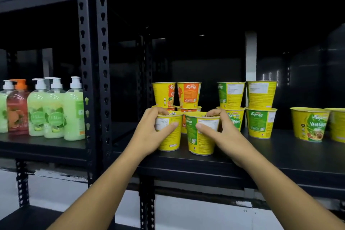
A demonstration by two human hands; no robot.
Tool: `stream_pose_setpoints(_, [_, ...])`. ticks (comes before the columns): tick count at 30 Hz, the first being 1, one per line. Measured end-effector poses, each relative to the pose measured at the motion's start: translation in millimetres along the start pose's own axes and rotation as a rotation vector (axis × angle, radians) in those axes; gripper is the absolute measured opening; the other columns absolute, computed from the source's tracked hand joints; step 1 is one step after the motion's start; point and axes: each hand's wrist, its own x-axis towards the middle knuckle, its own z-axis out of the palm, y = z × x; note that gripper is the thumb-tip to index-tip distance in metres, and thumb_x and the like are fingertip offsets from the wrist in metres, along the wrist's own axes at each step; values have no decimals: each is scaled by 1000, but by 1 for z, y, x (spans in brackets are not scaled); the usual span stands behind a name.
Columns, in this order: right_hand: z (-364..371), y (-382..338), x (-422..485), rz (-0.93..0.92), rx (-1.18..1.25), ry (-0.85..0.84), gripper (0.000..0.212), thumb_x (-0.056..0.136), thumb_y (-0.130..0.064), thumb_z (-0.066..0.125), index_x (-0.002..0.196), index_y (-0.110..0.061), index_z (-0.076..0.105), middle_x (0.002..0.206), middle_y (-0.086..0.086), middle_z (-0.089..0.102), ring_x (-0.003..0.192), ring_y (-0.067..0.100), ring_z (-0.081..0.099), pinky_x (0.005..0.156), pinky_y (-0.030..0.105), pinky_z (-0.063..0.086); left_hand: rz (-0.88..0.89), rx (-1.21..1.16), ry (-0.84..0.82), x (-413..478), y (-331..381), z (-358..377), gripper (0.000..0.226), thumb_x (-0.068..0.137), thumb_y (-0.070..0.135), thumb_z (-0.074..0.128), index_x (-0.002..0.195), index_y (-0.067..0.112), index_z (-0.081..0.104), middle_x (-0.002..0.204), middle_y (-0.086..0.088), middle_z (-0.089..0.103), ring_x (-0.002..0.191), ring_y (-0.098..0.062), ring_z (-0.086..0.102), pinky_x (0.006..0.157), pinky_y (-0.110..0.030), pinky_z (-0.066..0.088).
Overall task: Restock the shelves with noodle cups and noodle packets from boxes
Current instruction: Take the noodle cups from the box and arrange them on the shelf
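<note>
Head view: near the front edge of the black shelf [280,158], the left hand [151,133] grips a yellow noodle cup [172,141] and the right hand [225,134] grips a green-and-yellow noodle cup [202,144], both upright.

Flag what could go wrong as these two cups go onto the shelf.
1. The left hand grips the yellow cup and the right hand the green-panel cup, right before the two-high stacks; pushing back could topple those.
2. Both cups stand near the shelf front edge; a nudge on release might tip them off.
</note>
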Motion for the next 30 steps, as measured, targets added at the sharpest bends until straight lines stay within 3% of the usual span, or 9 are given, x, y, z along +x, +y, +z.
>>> stream_pose_setpoints(4, [1,8,0,-20,-119,-42,96,77,-34,89,144,-52,23,125,-18,64,111,1,64,99,29,51,12,-9,-48,-6,-10,3,76,83,41,84,140,43,34,145,12,33,129,1,46,103,-21,45])
stream_pose_setpoints(8, [0,13,4,27,-146,-10,120,68,-35,93,148,-62,8,138,-12,58,125,15,58,110,42,46,-70,-20,-72,-4,-11,1,88,75,46,89,141,48,30,143,8,42,122,-7,56,99,-31,54])
stream_pose_setpoints(10, [0,14,6,55,-165,-7,120,56,-49,93,150,-53,17,136,-13,61,124,14,59,111,45,47,-93,-41,-100,-3,-12,-2,85,76,43,89,136,48,31,134,10,54,110,-4,64,91,-28,58])
stream_pose_setpoints(12, [1,15,7,71,-186,-7,107,48,-59,90,141,-37,40,126,-15,67,116,9,64,106,44,51,-105,-49,-125,-1,-13,-6,83,78,38,89,136,46,30,127,15,58,102,-1,66,83,-21,58])
stream_pose_setpoints(14, [3,14,7,87,-205,-7,91,48,-63,89,127,-38,52,120,-16,69,111,5,66,103,43,53,-116,-43,-134,1,-16,-11,82,79,36,88,138,44,30,125,16,59,100,-1,67,79,-18,56])
stream_pose_setpoints(21, [12,9,21,135,-336,-4,93,52,-66,91,130,-31,53,123,-12,67,110,12,64,101,40,53,-185,39,-152,13,-33,-27,82,81,34,87,139,35,28,123,5,60,97,-5,65,73,-16,50])
stream_pose_setpoints(24, [16,6,31,187,-355,-8,100,41,-71,91,127,-34,55,120,-13,68,108,12,65,100,42,53,-223,50,-184,20,-37,-31,81,82,33,86,139,32,28,118,6,61,94,-3,63,71,-16,49])
stream_pose_setpoints(27, [24,8,42,217,-376,11,105,34,-75,90,124,-35,57,117,-14,70,106,13,67,98,43,55,-233,41,-191,24,-41,-31,83,81,33,87,139,31,28,117,7,62,95,-2,63,74,-18,49])
stream_pose_setpoints(30, [38,8,45,224,-374,70,102,40,-69,90,126,-29,53,119,-10,67,108,17,65,98,45,54,-259,-30,-174,23,-48,-31,93,81,32,88,148,35,23,120,10,63,99,-2,64,82,-23,51])
